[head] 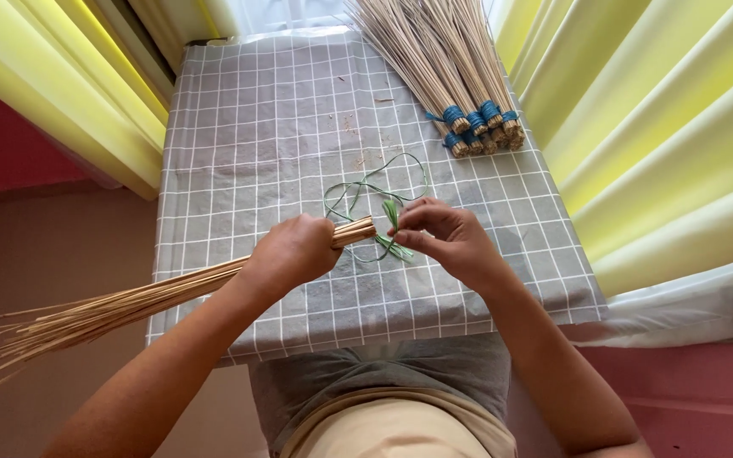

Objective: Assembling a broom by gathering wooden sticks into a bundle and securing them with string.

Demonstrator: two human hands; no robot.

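Observation:
My left hand (292, 253) grips a bundle of thin tan sticks (120, 307) near its cut end, which pokes out to the right of my fist; the loose tips fan out past the table's left edge. My right hand (444, 237) pinches a thin green string (377, 188) just right of that cut end. The string loops loosely across the table behind both hands, and a short green tail hangs under my fingers.
A small table with a grey checked cloth (282, 127) stands before me. Several finished stick bundles bound with blue cord (468, 127) lie at its far right corner. Yellow curtains (655, 127) hang on both sides.

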